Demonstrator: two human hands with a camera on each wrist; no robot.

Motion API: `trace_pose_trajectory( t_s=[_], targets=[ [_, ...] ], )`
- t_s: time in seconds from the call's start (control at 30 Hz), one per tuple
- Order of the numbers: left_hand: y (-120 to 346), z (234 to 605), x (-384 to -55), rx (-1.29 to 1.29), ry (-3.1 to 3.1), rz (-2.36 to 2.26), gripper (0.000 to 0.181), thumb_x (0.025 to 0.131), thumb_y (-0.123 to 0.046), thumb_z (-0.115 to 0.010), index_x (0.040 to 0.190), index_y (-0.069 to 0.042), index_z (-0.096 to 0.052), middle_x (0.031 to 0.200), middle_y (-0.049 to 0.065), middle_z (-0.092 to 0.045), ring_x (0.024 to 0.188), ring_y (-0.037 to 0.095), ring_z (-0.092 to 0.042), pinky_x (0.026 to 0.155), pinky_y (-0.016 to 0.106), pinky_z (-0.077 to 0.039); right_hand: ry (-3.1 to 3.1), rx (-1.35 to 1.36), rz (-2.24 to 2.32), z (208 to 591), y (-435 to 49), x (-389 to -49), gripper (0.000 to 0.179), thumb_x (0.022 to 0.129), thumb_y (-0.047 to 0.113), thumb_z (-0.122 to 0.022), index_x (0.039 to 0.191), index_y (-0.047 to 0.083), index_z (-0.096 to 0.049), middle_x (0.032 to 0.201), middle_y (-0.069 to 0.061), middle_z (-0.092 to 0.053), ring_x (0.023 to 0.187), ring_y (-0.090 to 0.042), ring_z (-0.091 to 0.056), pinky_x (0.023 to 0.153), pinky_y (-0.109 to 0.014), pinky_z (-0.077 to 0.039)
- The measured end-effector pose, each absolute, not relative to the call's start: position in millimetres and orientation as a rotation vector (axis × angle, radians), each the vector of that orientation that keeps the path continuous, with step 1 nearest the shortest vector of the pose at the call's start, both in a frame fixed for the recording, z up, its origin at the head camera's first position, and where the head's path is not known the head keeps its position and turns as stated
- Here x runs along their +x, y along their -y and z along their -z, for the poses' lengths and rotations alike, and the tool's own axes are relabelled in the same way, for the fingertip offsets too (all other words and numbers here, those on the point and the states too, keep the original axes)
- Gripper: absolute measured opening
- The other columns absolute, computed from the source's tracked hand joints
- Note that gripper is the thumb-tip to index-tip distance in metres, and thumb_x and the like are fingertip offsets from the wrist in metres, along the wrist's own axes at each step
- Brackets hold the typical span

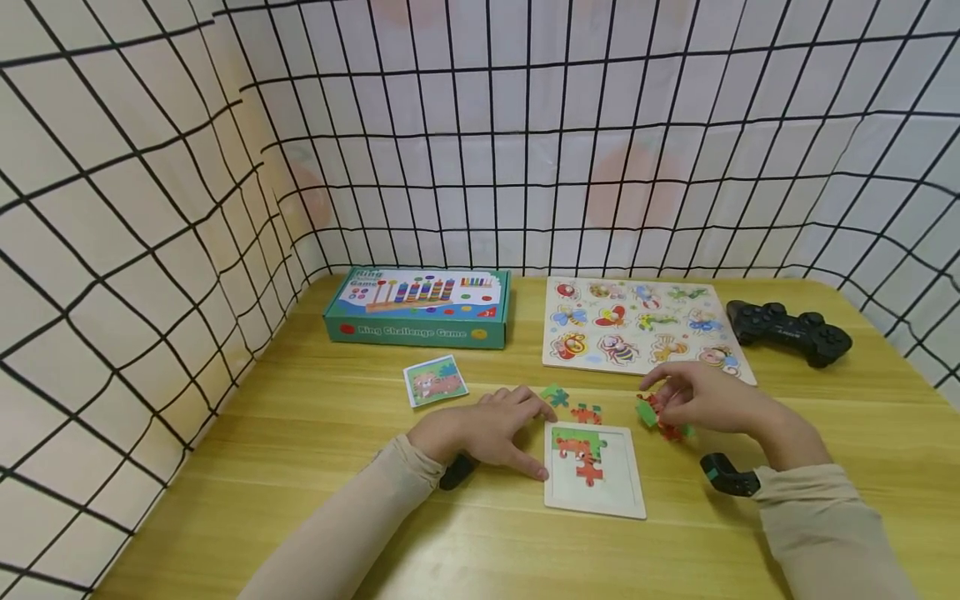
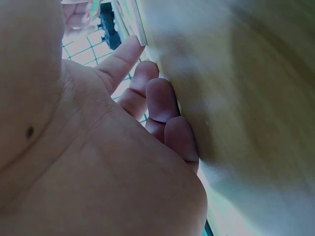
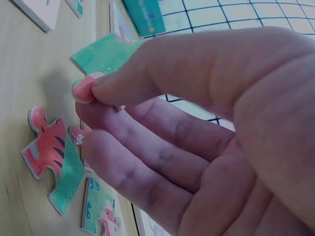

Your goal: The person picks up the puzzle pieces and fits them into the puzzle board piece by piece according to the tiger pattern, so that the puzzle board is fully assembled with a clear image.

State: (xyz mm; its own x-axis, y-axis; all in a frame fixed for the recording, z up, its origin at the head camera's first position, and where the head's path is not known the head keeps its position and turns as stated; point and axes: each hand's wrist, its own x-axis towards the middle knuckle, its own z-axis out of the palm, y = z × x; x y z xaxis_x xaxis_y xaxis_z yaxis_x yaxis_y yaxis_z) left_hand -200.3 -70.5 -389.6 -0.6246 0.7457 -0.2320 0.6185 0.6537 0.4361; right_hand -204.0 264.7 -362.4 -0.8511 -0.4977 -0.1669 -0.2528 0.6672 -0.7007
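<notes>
My left hand rests on the table, its thumb and index finger touching the left side of a white puzzle tray. A few joined jigsaw pieces, showing an orange animal on green, fill the tray's upper left part. Beyond the tray lie a green piece and an orange piece. To the tray's right, my right hand pinches a green puzzle piece with a red knob between thumb and fingertip. Under that hand, an orange-striped piece and a green piece lie on the table.
A picture card lies left of the tray. Behind stand a green Ring Challenge Game box and an insect puzzle board. A black game controller sits at the right. Black grid netting surrounds the table.
</notes>
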Motion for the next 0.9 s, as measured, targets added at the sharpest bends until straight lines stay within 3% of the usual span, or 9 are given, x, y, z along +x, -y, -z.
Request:
trace_pose_trajectory(
  t_s=[0.13, 0.23, 0.43, 0.53, 0.67, 0.9],
  targets=[
    [70.5, 390.3, -200.5, 1.077, -2.481, -0.44, 0.073, 0.085, -0.063, -0.072, 0.143, -0.026, -0.046, 0.136, -0.006, -0.039, 0.12, 0.017, -0.039, 0.105, 0.037, -0.032, -2.516, -0.613, 1.014, 361.0, -264.1, -202.7, 0.029, 0.088, 0.005, -0.072, 0.116, -0.002, -0.067, 0.095, -0.004, -0.066, 0.081, -0.019, -0.061, 0.068, -0.03, -0.052],
    [70.3, 389.5, -200.0, 1.077, -2.487, -0.435, 0.074, 0.085, -0.063, -0.071, 0.144, -0.027, -0.045, 0.138, -0.006, -0.039, 0.122, 0.018, -0.038, 0.106, 0.037, -0.032, -2.503, -0.626, 1.02, 359.6, -263.5, -201.6, 0.027, 0.091, 0.007, -0.07, 0.117, 0.001, -0.069, 0.098, -0.004, -0.066, 0.078, -0.019, -0.061, 0.065, -0.03, -0.05],
    [70.4, 390.5, -200.0, 1.081, -2.491, -0.43, 0.075, 0.085, -0.064, -0.071, 0.144, -0.027, -0.045, 0.139, -0.006, -0.039, 0.123, 0.018, -0.039, 0.106, 0.038, -0.032, -2.37, -0.691, 1.096, 356.2, -259.5, -199.8, 0.027, 0.093, 0.006, -0.069, 0.119, -0.002, -0.069, 0.088, -0.009, -0.066, 0.068, -0.025, -0.064, 0.059, -0.034, -0.052],
    [70.5, 390.8, -200.0, 1.082, -2.49, -0.426, 0.075, 0.085, -0.064, -0.071, 0.144, -0.027, -0.045, 0.139, -0.006, -0.039, 0.123, 0.018, -0.039, 0.106, 0.038, -0.032, -2.311, -0.737, 1.106, 354.7, -255.0, -198.7, 0.025, 0.091, 0.005, -0.07, 0.115, -0.003, -0.07, 0.089, -0.007, -0.069, 0.07, -0.024, -0.063, 0.061, -0.036, -0.054],
    [70.7, 391.0, -200.4, 1.087, -2.491, -0.423, 0.075, 0.085, -0.064, -0.071, 0.145, -0.026, -0.045, 0.139, -0.005, -0.039, 0.123, 0.018, -0.039, 0.106, 0.038, -0.032, -2.297, -0.793, 1.051, 352.6, -246.6, -197.0, 0.016, 0.09, 0.009, -0.074, 0.106, 0.005, -0.075, 0.092, -0.005, -0.073, 0.075, -0.019, -0.066, 0.065, -0.032, -0.054],
    [70.2, 390.8, -200.9, 1.084, -2.492, -0.427, 0.074, 0.085, -0.064, -0.071, 0.144, -0.026, -0.045, 0.138, -0.005, -0.039, 0.123, 0.018, -0.039, 0.106, 0.038, -0.032, -2.181, -0.897, 1.029, 358.0, -225.6, -192.7, 0.015, 0.087, 0.006, -0.075, 0.102, 0.01, -0.076, 0.092, -0.004, -0.073, 0.08, -0.021, -0.069, 0.07, -0.032, -0.056]
  ],
)
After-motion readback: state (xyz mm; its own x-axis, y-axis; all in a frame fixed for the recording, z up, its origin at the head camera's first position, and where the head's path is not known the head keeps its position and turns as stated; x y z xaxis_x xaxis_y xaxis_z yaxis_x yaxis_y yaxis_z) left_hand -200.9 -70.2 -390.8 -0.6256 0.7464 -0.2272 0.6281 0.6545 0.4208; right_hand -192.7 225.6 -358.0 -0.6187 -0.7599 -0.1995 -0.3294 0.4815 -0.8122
